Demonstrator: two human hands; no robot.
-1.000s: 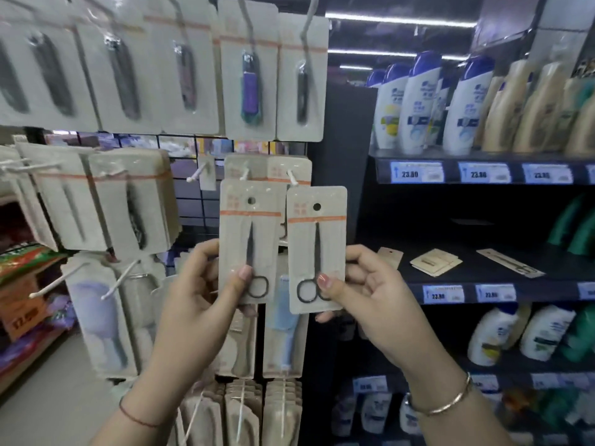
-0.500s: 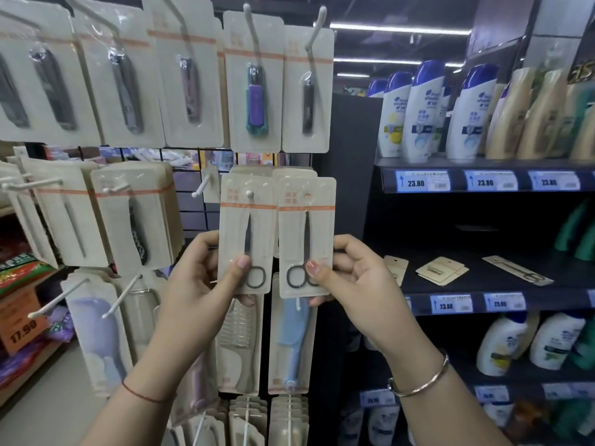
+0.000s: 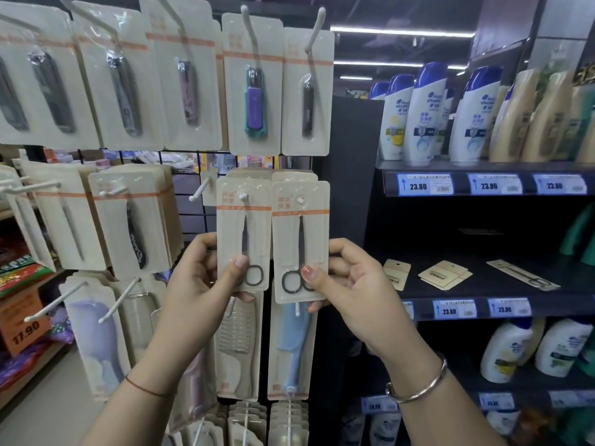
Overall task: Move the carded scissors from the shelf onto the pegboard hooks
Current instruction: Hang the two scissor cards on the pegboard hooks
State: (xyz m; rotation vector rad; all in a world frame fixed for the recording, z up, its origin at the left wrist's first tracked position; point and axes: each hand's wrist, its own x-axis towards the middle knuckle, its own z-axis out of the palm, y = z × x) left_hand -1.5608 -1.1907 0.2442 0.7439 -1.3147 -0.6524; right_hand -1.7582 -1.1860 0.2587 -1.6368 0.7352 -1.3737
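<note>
Two beige cards, black-handled scissors

I see 3 ceiling light strips glowing high above the right hand, yet the dark shelf just right of that hand sits dim and murky. Above the left hand the blister cards catch soft glare. Toward the frame edges everything bends and blurs, the outermost price tag smeared.
</note>
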